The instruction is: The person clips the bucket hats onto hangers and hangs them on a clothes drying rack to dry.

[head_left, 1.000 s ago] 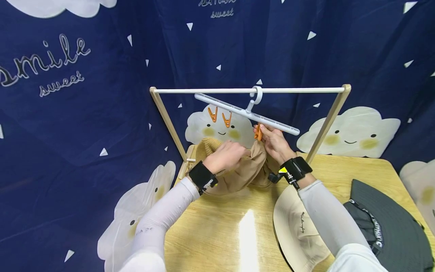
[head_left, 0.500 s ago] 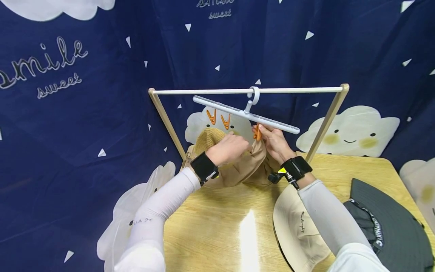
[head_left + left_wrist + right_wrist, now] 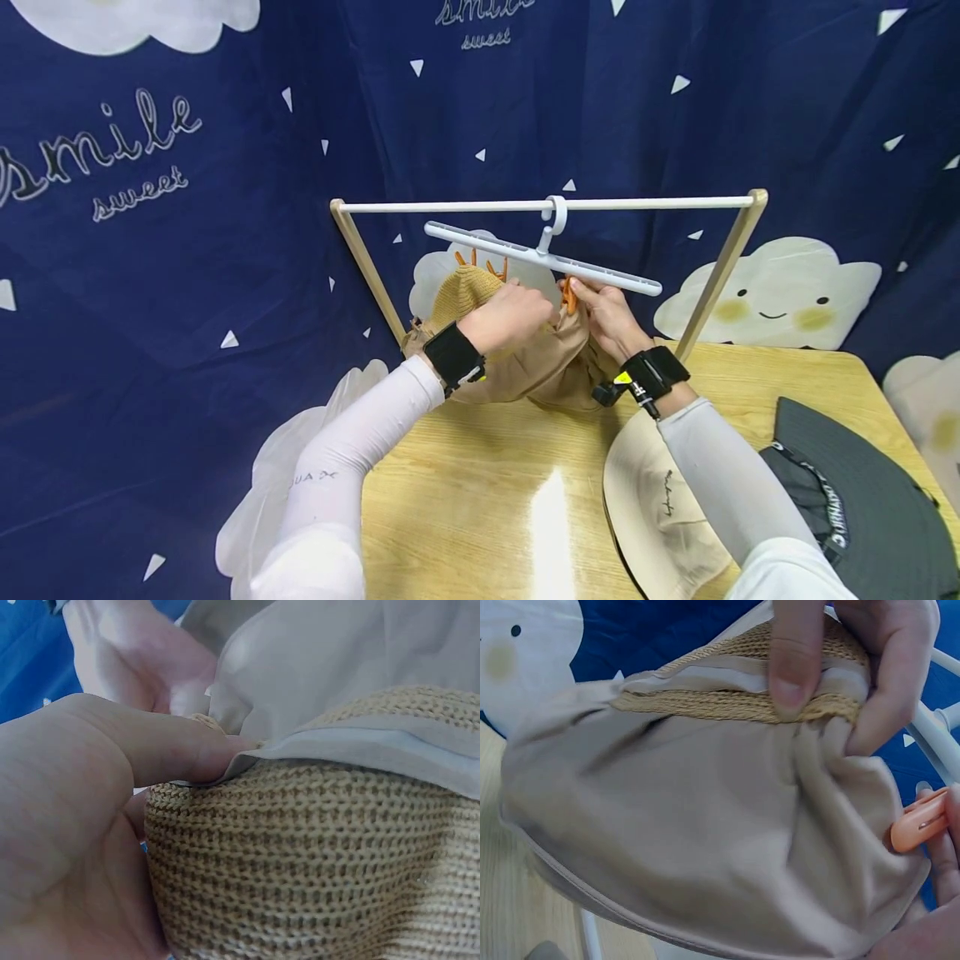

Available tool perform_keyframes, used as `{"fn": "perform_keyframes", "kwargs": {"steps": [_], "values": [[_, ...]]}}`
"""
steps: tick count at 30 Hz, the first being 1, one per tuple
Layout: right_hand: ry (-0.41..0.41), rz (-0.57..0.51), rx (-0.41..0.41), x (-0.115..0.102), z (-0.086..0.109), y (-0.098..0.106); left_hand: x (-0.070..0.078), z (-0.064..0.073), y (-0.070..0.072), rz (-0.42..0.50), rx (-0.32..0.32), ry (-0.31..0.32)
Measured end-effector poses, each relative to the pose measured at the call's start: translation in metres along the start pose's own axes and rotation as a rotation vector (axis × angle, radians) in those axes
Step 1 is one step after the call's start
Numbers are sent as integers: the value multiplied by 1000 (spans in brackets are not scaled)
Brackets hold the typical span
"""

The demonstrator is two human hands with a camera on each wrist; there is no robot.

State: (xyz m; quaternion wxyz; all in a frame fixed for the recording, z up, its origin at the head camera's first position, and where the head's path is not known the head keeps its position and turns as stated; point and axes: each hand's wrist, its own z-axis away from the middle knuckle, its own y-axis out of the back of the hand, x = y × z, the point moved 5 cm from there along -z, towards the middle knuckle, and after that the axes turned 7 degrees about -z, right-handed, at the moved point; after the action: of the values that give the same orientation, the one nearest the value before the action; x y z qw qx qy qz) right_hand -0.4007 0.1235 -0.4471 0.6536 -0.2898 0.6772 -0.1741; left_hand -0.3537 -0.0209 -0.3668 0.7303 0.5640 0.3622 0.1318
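A beige cloth hat (image 3: 517,379) with a woven straw-like part (image 3: 461,296) hangs between my two hands under a white hanger (image 3: 517,250). My left hand (image 3: 506,321) pinches the hat where cloth and weave meet; in the left wrist view the thumb presses on the woven part (image 3: 300,855). My right hand (image 3: 611,321) pinches an orange clip (image 3: 570,296) below the hanger's right half. In the right wrist view the clip (image 3: 921,825) sits at the hat's cloth edge. The woven part partly hides two more orange clips (image 3: 495,271) under the hanger's left half.
The tilted hanger hooks over the white rod (image 3: 660,202) of a wooden-legged rack (image 3: 720,275). On the wooden table (image 3: 450,500), a cream bucket hat (image 3: 652,492) lies under my right forearm, with a dark grey hat (image 3: 877,492) to its right. A blue curtain (image 3: 300,250) stands behind.
My left hand has raised its side of the hat, so the woven part now overlaps the two left clips. The hanger's left end has dipped slightly. My right hand has stayed at its clip.
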Motion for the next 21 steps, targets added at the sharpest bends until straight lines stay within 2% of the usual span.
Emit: {"fn": "perform_keyframes", "kwargs": {"steps": [7,13,16,21], "values": [[-10,5,-6,0,0,-2,-14,2,3,44,41,71],[2,18,-9,-1,0,-2,-19,3,0,71,149,134],[5,3,-16,-2,1,-1,-20,4,-4,102,206,165],[4,7,-28,-2,2,0,-19,10,-19,179,252,180]]}}
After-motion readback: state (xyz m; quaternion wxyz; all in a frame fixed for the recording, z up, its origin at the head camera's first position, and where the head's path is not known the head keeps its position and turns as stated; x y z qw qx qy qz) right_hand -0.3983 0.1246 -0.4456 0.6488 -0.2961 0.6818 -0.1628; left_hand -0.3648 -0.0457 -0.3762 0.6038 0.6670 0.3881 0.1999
